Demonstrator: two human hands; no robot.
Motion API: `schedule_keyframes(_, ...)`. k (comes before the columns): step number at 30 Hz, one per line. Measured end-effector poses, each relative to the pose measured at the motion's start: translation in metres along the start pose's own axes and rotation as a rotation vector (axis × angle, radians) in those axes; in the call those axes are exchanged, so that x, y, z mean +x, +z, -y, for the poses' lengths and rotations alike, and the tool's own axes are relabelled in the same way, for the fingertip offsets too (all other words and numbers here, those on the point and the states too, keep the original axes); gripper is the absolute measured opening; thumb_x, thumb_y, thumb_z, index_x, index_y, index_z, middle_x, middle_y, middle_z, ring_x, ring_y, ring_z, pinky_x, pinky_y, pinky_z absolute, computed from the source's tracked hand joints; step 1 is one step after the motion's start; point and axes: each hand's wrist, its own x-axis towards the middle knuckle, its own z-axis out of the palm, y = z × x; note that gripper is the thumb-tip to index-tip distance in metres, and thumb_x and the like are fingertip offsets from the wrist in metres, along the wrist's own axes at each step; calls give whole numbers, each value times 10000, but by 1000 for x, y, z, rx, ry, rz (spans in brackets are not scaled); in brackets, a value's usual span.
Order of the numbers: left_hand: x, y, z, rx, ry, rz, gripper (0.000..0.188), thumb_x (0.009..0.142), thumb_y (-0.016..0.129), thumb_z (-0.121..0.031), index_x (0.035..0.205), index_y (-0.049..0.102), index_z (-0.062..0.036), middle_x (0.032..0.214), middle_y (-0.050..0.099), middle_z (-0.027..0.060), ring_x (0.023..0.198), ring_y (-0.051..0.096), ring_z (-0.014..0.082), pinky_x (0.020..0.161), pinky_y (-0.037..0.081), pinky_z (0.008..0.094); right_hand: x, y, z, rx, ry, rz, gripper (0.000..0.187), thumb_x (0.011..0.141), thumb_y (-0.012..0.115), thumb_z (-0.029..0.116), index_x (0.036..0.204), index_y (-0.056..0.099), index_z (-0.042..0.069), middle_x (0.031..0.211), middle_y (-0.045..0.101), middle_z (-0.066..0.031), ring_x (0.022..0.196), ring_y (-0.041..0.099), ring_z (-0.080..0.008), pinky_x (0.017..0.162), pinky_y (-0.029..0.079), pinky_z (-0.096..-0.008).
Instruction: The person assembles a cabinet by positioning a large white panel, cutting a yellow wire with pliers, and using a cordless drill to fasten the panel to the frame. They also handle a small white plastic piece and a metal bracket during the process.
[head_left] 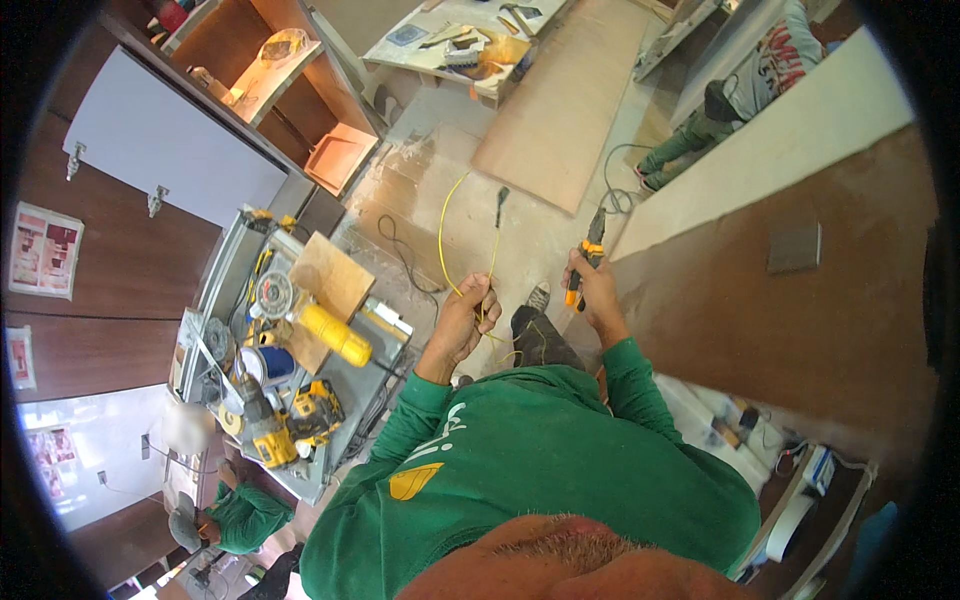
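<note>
My left hand (468, 312) is closed around a thin yellow wire (441, 232) that loops up and away from my fist, its far end carrying a dark tip (501, 205). My right hand (593, 285) grips a pair of pliers with orange and black handles (585, 262), jaws pointing up, a short way right of the wire. Both forearms wear green sleeves. Below the hands I see my dark trouser leg and a shoe (538, 296) on the dusty floor.
A grey work table (345, 385) on the left is crowded with yellow power tools, a wooden board and a round saw blade. A long wooden panel (565, 110) lies on the floor ahead. A dark brown panel (780, 300) stands at right. Another person crouches at top right (735, 100).
</note>
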Motion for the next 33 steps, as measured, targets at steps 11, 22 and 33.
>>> schedule_keyframes(11,194,92,-22,433,47,-13,280,1096,509,-321,1128,618,-66,676,394,-71,608,389,67,550,289,231,169,-86,157,560,-205,-168,161,1010,663,217,920,583,110,766,575,11,653,594,-135,653,548,-342)
schedule_keyframes(22,327,170,-47,591,-127,297,280,1056,604,-304,1127,666,-40,707,425,-86,606,377,36,525,288,215,165,-148,145,388,-172,-369,174,1026,639,221,932,584,85,719,569,-6,637,588,-135,616,512,-310)
schedule_keyframes(33,440,175,-114,974,-36,310,337,992,672,-364,1070,777,-54,726,553,-53,653,477,71,574,380,245,231,-97,143,35,107,-202,230,1025,664,292,1039,605,70,860,641,-25,746,630,-138,683,527,-301)
